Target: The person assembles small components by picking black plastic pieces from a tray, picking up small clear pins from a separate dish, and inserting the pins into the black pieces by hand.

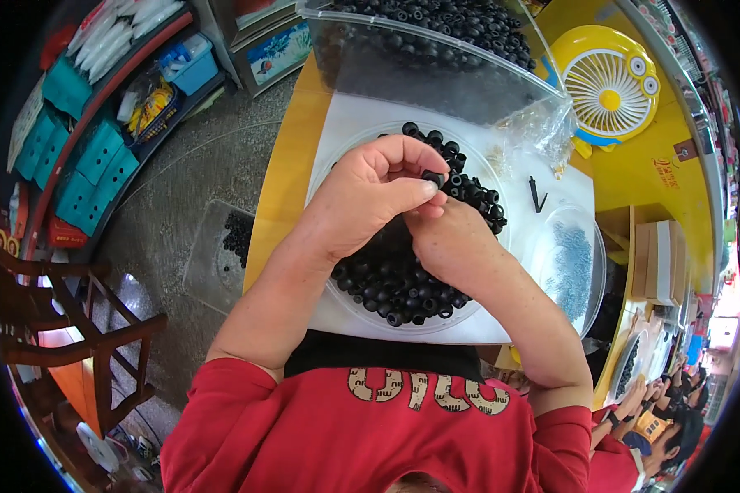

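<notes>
My left hand [370, 193] is raised over a round clear tray [325, 177], thumb and forefinger pinching a small black round part [433, 177]. My right hand [452, 245] is just below and against it, its fingers curled in and mostly hidden behind the left hand. Whatever those fingers hold does not show. Many black round parts with holes [395, 287] lie heaped in the tray, on its near side and again beyond my hands.
Behind the tray stands a big clear bin [436, 90] of similar black parts. To the right are a crumpled plastic bag [538, 131], a thin black forked tool [537, 195], a clear dish of tiny blue-grey pieces [567, 267] and a yellow fan [608, 90]. A wooden chair [99, 329] stands left.
</notes>
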